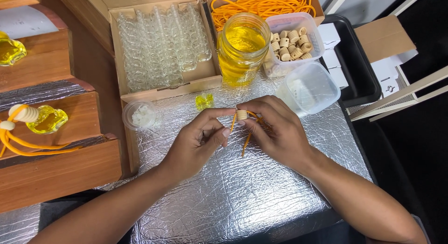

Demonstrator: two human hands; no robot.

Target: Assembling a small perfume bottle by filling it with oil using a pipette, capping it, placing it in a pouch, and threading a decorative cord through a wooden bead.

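Pinching a small ribbed wooden cap between the fingertips of both hands, the person holds it just above the crinkled silver foil table cover. The left hand grips it from one side with thumb and forefinger, the other fingers curled; the right hand closes on it from the other side and also pinches the thin orange cord that hangs from the cap in a short loop.

A slip looks like the main risk: the cap is small and round, and if either pinch loosens it could drop and roll on the foil. The cord's free ends dangle low, so they could pull back out of the cap if the right fingers relax.

Just beyond the hands sits a small yellow-filled glass bottle, and behind it a tall glass jar of yellow liquid, open at the top as far as I can tell. A sudden lift of the hands or a snagged cord might knock either over and spill liquid onto the foil. A small round clear tub of white bits stands to the left, near enough to be nudged.
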